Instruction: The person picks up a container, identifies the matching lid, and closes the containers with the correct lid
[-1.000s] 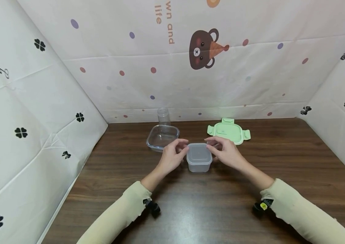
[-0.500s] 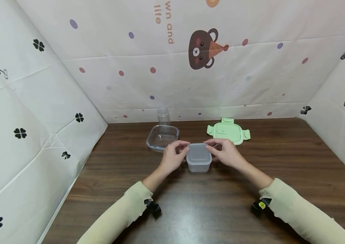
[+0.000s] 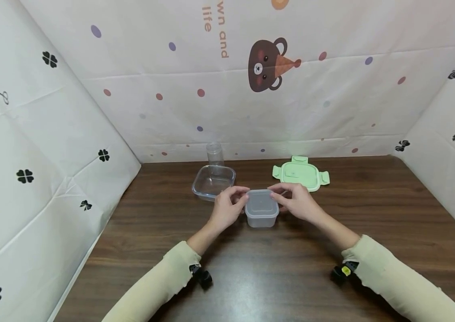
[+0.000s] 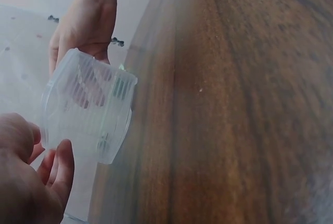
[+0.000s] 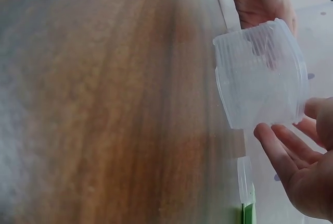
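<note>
A small translucent plastic food container stands on the table with a frosted lid on top. My left hand grips its back left corner, thumb on the lid's edge and fingers curled behind. At the back right corner my right hand holds it the same way. Through the ribbed clear wall of the container, the left wrist view shows the opposite hand's fingers. Fingertips touch the container's side in the right wrist view. Whether the lid is fully pressed down cannot be told.
Behind my left hand sits a square glass dish, with a clear cylindrical jar at its back. A light green lid with side flaps lies behind my right hand. Printed white cloth bounds the brown wooden table.
My fingers have come down slightly at the container's back corners, the right index finger most clearly. The container has stayed in place.
</note>
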`<state>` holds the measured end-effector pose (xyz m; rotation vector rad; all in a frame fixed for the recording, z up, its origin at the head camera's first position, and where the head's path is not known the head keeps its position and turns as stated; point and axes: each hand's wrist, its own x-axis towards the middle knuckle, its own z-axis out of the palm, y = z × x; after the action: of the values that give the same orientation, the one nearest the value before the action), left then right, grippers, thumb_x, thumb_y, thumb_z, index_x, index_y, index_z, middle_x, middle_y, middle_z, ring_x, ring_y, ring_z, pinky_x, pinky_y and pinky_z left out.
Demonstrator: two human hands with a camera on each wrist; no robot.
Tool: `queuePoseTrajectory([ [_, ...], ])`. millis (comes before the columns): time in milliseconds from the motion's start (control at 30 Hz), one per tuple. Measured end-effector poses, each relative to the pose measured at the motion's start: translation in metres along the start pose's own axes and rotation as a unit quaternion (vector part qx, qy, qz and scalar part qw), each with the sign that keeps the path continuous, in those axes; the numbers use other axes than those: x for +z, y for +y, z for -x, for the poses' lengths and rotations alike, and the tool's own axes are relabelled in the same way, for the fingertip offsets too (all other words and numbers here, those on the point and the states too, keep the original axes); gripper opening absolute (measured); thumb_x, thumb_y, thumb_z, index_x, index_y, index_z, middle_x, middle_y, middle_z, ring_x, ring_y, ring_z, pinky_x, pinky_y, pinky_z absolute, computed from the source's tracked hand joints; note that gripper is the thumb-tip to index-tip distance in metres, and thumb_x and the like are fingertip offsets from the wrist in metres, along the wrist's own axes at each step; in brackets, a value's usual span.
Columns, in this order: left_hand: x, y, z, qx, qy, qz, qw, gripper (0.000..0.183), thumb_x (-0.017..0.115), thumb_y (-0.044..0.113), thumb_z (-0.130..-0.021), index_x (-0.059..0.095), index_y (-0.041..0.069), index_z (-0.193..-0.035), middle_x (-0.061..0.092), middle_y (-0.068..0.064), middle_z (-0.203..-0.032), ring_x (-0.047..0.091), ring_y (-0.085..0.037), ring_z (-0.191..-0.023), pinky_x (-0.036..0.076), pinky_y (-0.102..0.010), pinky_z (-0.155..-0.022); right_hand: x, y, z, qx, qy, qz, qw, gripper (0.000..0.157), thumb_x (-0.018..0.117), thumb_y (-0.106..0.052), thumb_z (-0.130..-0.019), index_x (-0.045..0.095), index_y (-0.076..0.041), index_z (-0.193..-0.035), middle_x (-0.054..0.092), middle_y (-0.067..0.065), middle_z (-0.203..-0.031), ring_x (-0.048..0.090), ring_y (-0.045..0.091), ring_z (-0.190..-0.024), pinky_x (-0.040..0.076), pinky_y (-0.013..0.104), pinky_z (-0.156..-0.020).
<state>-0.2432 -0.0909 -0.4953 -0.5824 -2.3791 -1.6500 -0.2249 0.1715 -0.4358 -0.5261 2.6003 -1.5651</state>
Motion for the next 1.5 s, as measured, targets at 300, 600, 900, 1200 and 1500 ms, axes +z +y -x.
queuePoseTrajectory([
  [300, -0.003, 0.012, 0.009, 0.012, 0.01, 0.009, 0.9998, 0.025, 0.074, 0.025, -0.11, 0.082, 0.008, -0.127, 0.077, -0.006, -0.102, 0.067, -0.009, -0.062, 0.058, -0.022, -0.053, 0.001, -0.003, 0.007, -0.004, -0.008, 0.01, 1.0, 0.038, 0.06, -0.016, -0.118, 0.067, 0.007, -0.146, 0.077, 0.03, -0.134, 0.079, 0.02, -0.098, 0.074, 0.039, -0.076],
  [600, -0.01, 0.051, 0.015, -0.067, -0.012, 0.003, 0.9976, 0.031, 0.083, 0.011, -0.102, 0.079, 0.002, -0.132, 0.078, -0.022, -0.114, 0.073, -0.009, -0.085, 0.058, -0.014, -0.06, 0.001, 0.0, 0.013, -0.027, -0.011, 0.043, 0.999, 0.039, 0.071, -0.014, -0.111, 0.067, 0.004, -0.146, 0.079, 0.028, -0.124, 0.083, 0.028, -0.1, 0.072, 0.03, -0.076],
  [900, -0.01, 0.051, 0.015, -0.075, -0.021, 0.021, 0.9967, 0.033, 0.082, 0.011, -0.103, 0.078, 0.001, -0.135, 0.075, -0.024, -0.117, 0.071, -0.006, -0.079, 0.058, -0.016, -0.058, 0.002, 0.003, 0.014, -0.041, -0.02, 0.033, 0.998, 0.041, 0.075, -0.01, -0.108, 0.065, 0.005, -0.145, 0.078, 0.027, -0.121, 0.082, 0.029, -0.097, 0.066, 0.021, -0.074],
  [1200, -0.008, 0.052, 0.016, -0.072, -0.013, 0.032, 0.9968, 0.033, 0.082, 0.009, -0.103, 0.078, -0.001, -0.134, 0.073, -0.026, -0.119, 0.075, -0.015, -0.081, 0.057, -0.013, -0.059, 0.001, 0.004, 0.014, -0.042, -0.021, 0.025, 0.999, 0.04, 0.076, -0.008, -0.107, 0.065, 0.004, -0.145, 0.078, 0.027, -0.121, 0.081, 0.03, -0.099, 0.065, 0.019, -0.075],
  [1500, -0.012, 0.049, 0.017, -0.051, -0.033, 0.01, 0.9981, 0.038, 0.083, 0.015, -0.103, 0.076, 0.002, -0.138, 0.073, -0.023, -0.12, 0.075, -0.008, -0.085, 0.061, -0.018, -0.061, 0.0, 0.005, 0.014, -0.067, -0.013, 0.07, 0.995, 0.039, 0.073, -0.011, -0.11, 0.066, 0.002, -0.146, 0.078, 0.024, -0.132, 0.079, 0.036, -0.115, 0.071, 0.036, -0.093],
])
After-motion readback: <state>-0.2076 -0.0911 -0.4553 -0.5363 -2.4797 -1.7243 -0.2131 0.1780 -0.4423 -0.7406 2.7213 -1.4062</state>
